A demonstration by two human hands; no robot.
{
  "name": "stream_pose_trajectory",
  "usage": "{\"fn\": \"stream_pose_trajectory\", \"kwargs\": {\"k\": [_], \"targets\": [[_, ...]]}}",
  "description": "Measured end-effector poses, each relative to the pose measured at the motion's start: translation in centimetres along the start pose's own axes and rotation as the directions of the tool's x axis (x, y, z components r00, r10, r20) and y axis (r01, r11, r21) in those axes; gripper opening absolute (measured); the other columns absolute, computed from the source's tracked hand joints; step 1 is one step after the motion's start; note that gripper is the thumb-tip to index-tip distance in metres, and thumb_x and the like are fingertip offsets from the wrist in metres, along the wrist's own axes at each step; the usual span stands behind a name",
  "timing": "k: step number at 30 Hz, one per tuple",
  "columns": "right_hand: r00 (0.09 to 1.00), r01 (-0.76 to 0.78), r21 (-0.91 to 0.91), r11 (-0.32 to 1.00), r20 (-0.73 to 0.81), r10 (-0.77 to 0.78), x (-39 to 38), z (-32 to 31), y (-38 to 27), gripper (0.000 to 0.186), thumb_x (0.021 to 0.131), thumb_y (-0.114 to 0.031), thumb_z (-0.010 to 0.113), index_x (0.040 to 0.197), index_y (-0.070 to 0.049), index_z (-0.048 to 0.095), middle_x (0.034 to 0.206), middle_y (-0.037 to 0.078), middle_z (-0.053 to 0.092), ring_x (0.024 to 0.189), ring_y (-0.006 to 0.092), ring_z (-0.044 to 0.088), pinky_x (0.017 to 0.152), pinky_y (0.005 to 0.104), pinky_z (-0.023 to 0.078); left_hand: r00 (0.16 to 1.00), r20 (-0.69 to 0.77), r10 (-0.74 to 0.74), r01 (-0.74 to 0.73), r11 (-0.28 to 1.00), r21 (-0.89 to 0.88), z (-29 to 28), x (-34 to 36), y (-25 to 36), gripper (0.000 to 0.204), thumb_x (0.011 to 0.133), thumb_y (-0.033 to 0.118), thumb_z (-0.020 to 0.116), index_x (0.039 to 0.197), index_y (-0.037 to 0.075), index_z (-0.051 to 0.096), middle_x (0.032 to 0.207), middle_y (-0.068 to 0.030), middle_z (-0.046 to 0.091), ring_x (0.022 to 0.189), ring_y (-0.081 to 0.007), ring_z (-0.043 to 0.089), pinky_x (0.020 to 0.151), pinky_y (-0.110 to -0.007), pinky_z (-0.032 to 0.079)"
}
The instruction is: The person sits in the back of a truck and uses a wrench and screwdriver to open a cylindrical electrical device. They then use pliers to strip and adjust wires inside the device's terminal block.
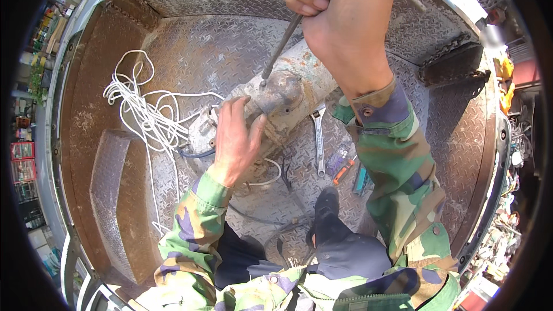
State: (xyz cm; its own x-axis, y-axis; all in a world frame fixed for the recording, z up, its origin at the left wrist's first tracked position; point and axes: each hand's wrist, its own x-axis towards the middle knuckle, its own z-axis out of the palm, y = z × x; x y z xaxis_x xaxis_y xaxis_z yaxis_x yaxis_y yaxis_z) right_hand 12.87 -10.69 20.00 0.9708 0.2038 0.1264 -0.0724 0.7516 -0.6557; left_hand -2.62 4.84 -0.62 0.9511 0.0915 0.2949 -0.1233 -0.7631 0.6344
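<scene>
A worn grey cylindrical machine (242,95), much like a motor or pump, lies slantwise on the metal floor before me. My left hand (235,138) rests on its near-left end, fingers stretched out and holding nothing. Above the machine, my right hand (348,14) is closed round a T-handle socket wrench (282,48). The wrench's dark shaft slants down to a bolt (263,83) beside a rounded housing (281,91); whether it touches is hard to tell. Part of its cross bar sticks out right of the fist.
White cord (144,112) lies tangled left of the machine. An adjustable wrench (319,144), an orange-handled cutter (344,171) and a teal tool (360,180) lie near my right forearm. Rusty truck-bed walls (86,109) surround me, with a wheel-arch box (118,196) at left.
</scene>
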Motion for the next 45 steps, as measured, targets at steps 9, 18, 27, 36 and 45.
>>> {"fn": "stream_pose_trajectory", "kwargs": {"k": [9, 18, 27, 36, 45], "targets": [[0.972, 0.090, -0.286, 0.954, 0.235, -0.021, 0.3, -1.7, 5.4, 0.046, 0.110, -0.035, 0.041, 0.084, -0.001, 0.061, 0.062, -0.004, 0.026, 0.054, 0.0111, 0.026, 0.054, 0.0306, 0.027, 0.994, 0.051, -0.096, 0.102, 0.985, -0.137, 2.0, -1.1, -2.6, 0.046, 0.098, 0.021, 0.077, 0.133, -0.003, 0.059, 0.121, -0.0243, 0.061, 0.117, -0.0458, 0.060, 0.096, -0.053, 0.052], [0.600, -0.271, -0.496, 0.825, 0.583, 0.548, 0.1, -0.4, 3.8, 0.037, 0.103, -0.028, 0.048, 0.077, -0.002, 0.053, 0.062, 0.001, 0.036, 0.057, 0.0146, 0.031, 0.060, 0.0332, 0.031, 0.992, 0.033, -0.120, 0.125, 0.969, -0.213, 2.0, -0.4, -2.8, 0.062, 0.094, 0.023, 0.077, 0.144, -0.005, 0.054, 0.129, -0.0263, 0.062, 0.123, -0.0464, 0.059, 0.104, -0.053, 0.051], [0.860, 0.485, -0.653, -0.582, 0.234, 0.454, 2.1, 5.0, -3.3, 0.035, 0.092, -0.001, 0.062, 0.127, 0.002, 0.066, 0.104, 0.023, 0.076, 0.102, 0.0370, 0.076, 0.089, 0.0432, 0.062, 0.948, 0.196, -0.250, 0.295, 0.923, -0.249, 1.4, 1.5, -2.5, 0.076, 0.087, 0.027, 0.075, 0.148, -0.011, 0.050, 0.140, -0.0326, 0.060, 0.134, -0.0475, 0.056, 0.116, -0.052, 0.046], [0.624, 0.736, -0.671, 0.089, 0.621, -0.474, -4.6, 0.9, 7.2, 0.031, 0.114, -0.006, 0.045, 0.137, -0.002, 0.064, 0.139, 0.014, 0.071, 0.142, 0.0353, 0.061, 0.126, 0.0489, 0.039, 0.994, -0.027, -0.107, 0.081, 0.878, -0.471, 3.4, 2.9, -0.6, 0.067, 0.097, 0.022, 0.073, 0.152, -0.008, 0.049, 0.146, -0.0328, 0.058, 0.138, -0.0492, 0.055, 0.117, -0.052, 0.045], [0.727, -0.235, -0.872, 0.429, 0.136, 0.673, 0.2, 5.3, 0.4, 0.020, 0.101, -0.010, 0.066, 0.113, 0.005, 0.067, 0.066, 0.006, 0.063, 0.052, 0.0115, 0.057, 0.064, 0.0310, 0.055, 0.991, -0.085, -0.105, 0.062, 0.914, -0.401, 2.7, 4.0, -2.9, 0.038, 0.100, 0.016, 0.070, 0.134, 0.000, 0.067, 0.126, -0.0256, 0.072, 0.118, -0.0479, 0.067, 0.099, -0.053, 0.055]]}}
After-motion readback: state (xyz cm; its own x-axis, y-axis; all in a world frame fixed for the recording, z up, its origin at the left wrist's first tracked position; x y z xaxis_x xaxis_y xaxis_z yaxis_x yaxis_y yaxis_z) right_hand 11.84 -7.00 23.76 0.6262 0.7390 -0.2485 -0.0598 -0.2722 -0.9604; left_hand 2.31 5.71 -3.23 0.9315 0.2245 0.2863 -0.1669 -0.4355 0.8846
